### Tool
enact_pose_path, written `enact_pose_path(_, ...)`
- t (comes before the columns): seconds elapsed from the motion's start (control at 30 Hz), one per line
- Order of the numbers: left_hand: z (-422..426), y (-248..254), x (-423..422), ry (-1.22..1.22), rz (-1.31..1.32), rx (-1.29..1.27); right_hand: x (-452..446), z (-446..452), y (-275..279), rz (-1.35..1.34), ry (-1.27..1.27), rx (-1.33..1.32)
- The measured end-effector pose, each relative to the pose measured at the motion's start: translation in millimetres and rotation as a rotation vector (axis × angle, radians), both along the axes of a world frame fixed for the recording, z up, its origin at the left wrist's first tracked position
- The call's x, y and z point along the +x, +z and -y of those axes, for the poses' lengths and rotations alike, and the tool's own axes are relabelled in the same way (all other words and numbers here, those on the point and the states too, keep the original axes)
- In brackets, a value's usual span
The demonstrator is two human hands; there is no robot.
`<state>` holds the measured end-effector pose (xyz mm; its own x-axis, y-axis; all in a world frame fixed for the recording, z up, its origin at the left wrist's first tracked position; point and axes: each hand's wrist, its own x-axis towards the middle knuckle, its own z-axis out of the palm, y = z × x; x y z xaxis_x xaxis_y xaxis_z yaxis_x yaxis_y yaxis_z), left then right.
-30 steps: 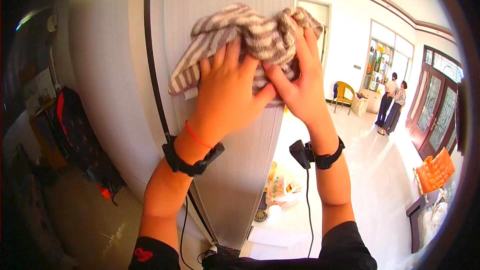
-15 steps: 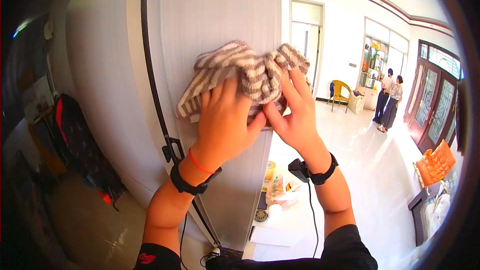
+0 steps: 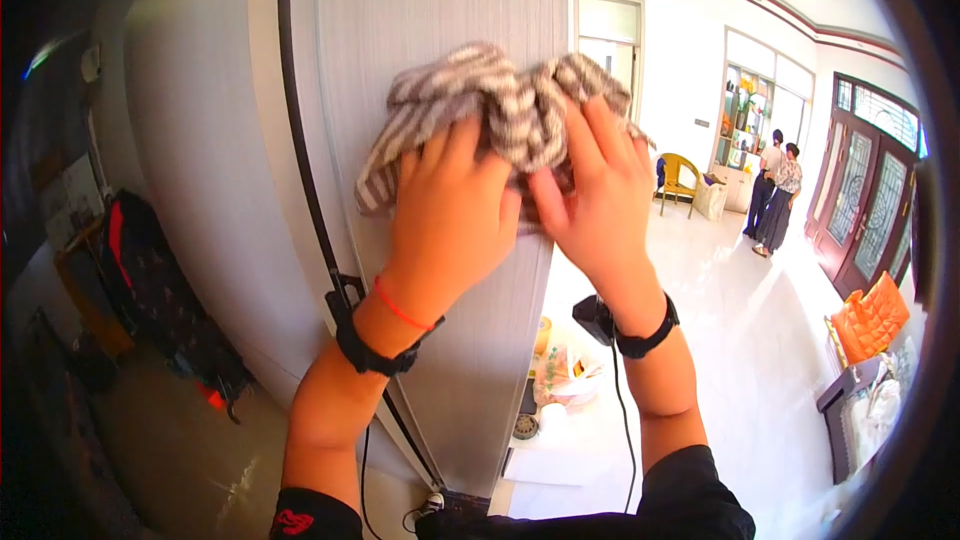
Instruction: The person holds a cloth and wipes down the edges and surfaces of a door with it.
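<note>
- Left hand (image 3: pixel 455 210) is grasping a bunched brown-and-white striped fabric cloth (image 3: pixel 440 90), its fingertips disappearing into the folds.
- Right hand (image 3: pixel 607 210) is grasping the right part of the same cloth, its thumb pointing up beside the left hand.
- Cloth is lying against a tall pale grey wood-grain panel (image 3: pixel 450 0); in this view, its right end is reaching past the panel's edge.
- Black wrist strap (image 3: pixel 650 340) is circling the right wrist; a thin red cord (image 3: pixel 400 310) is circling the left.
- Container, low beside the panel: a thin translucent plastic bag (image 3: pixel 565 380) is standing near a yellow round object (image 3: pixel 543 335). Yellow and dark patches are showing on it; contents or print, cannot tell.
- Container, far wall: a tall display cabinet (image 3: pixel 740 120) is holding many small coloured objects on its shelves, too small to identify.
- Container, floor: a pale upright bag (image 3: pixel 711 200) is standing beside a yellow armchair (image 3: pixel 680 175); its contents are staying unreadable at this size.
- Two people (image 3: pixel 775 190) are standing near the cabinet.
</note>
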<state>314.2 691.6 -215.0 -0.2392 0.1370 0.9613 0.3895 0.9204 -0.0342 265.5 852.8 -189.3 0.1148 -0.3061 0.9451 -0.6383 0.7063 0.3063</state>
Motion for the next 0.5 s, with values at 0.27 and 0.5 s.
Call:
enact_pose_path(0.27,-0.4,21.9,-0.6,-0.07,-0.093,-0.03,-7.7,6.4,15.1,-0.065,-0.053,-0.042)
enact_pose_path(0.5,-7.1,28.7,0.2,-0.063,-0.087,-0.009,-2.3,12.1,20.0,-0.06,-0.067,-0.087)
